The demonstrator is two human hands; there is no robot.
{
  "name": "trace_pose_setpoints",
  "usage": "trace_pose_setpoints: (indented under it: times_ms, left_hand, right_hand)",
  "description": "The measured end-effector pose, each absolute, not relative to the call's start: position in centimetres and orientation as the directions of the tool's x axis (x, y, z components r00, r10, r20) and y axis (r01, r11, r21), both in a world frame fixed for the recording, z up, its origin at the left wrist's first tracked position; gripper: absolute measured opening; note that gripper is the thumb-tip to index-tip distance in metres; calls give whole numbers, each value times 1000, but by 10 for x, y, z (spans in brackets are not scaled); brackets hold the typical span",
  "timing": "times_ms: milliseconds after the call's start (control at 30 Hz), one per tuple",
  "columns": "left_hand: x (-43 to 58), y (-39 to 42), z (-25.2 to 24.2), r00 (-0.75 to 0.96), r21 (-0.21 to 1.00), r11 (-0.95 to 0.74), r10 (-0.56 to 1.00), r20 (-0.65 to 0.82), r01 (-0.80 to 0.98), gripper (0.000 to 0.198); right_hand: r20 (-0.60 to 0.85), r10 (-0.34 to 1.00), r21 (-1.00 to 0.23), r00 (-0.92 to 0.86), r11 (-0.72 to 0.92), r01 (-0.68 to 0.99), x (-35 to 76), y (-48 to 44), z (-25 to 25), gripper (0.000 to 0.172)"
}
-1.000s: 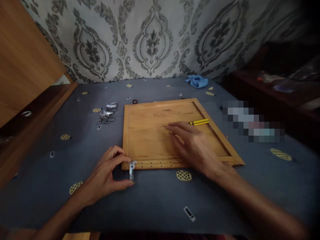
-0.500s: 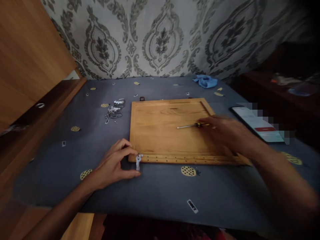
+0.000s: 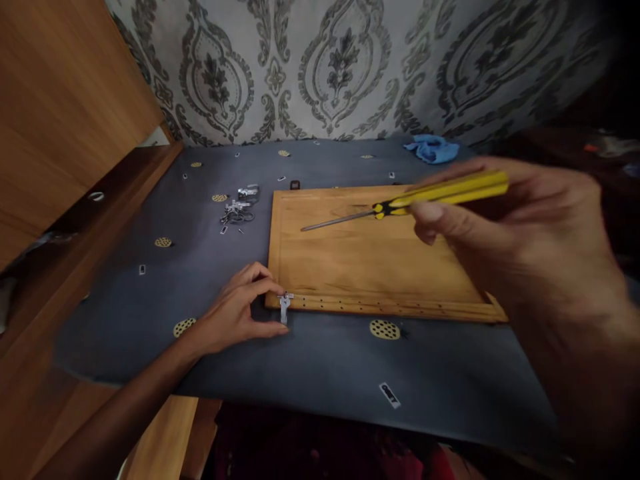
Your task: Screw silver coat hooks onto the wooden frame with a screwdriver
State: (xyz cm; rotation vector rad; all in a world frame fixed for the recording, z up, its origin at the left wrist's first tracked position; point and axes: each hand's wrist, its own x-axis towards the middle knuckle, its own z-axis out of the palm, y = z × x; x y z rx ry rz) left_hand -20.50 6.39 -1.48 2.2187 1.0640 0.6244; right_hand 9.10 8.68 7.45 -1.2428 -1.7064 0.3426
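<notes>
Patterned grey drapery (image 3: 345,67) rises behind a surface spread with a pineapple-print sheet (image 3: 310,373). On it lies a wooden panel (image 3: 360,260), with a metal clip (image 3: 285,308) at its near left corner, by one end of a row of small holes. The left hand (image 3: 235,310) has the clip pinched end to end between thumb and finger; the right hand's (image 3: 530,233) grip pinches the yellow handle of a screwdriver (image 3: 450,192), raised over the panel, tip pointing left. Pressing unevenly could twist the clip out of line with the holes, and a slipping tip could scratch the wood or jab the left fingers, which sit close by. Soft bedding, if such it is, might let the panel rock. A strip of sheet separates panel from near edge; leftward, more sheet reaches to a hardware pile (image 3: 237,210), well apart from the hand.
</notes>
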Motion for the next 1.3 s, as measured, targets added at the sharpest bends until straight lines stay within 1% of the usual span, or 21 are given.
trace_pose_setpoints:
  times_ms: [33, 67, 100, 167, 200, 267, 333, 433, 667, 1167, 1300]
  left_hand:
    - [-205, 64, -14, 568, 684, -499, 809, 149, 532, 40]
    - [-205, 64, -14, 568, 685, -494, 811, 142, 535, 39]
    - [-205, 64, -13, 565, 685, -489, 814, 135, 540, 39]
    - [-204, 64, -13, 562, 683, -482, 818, 125, 549, 39]
    - [-204, 64, -13, 561, 682, -482, 818, 125, 550, 38]
    - [-204, 63, -12, 561, 681, -486, 817, 132, 548, 38]
    - [-203, 63, -12, 560, 685, -488, 817, 139, 541, 37]
    - [-203, 63, -12, 563, 687, -485, 816, 133, 541, 38]
    - [-203, 62, -11, 563, 675, -486, 817, 124, 556, 37]
    - [-204, 63, -9, 570, 663, -488, 814, 111, 568, 36]
    - [-204, 63, -9, 575, 659, -495, 810, 115, 566, 36]
  right_hand:
    - [526, 850, -766, -15, 481, 426, 79, 86, 81, 21]
    - [520, 854, -812, -19, 501, 300, 68, 85, 84, 19]
    - [508, 861, -842, -30, 504, 191, 58, 85, 85, 19]
    - [527, 849, -850, -24, 527, -23, 40, 87, 76, 20]
    - [505, 863, -861, -7, 503, -82, 34, 87, 68, 21]
    - [464, 885, -873, 45, 465, -145, 26, 88, 48, 26]
    - [427, 902, -897, 61, 431, -101, 22, 87, 31, 32]
    - [397, 917, -916, 18, 398, -51, 21, 85, 16, 36]
    - [397, 915, -918, -72, 395, -45, 18, 82, 11, 29]
    - [370, 922, -928, -109, 371, -12, 15, 81, 4, 28]
    - [394, 907, -918, -147, 397, -13, 16, 78, 3, 26]
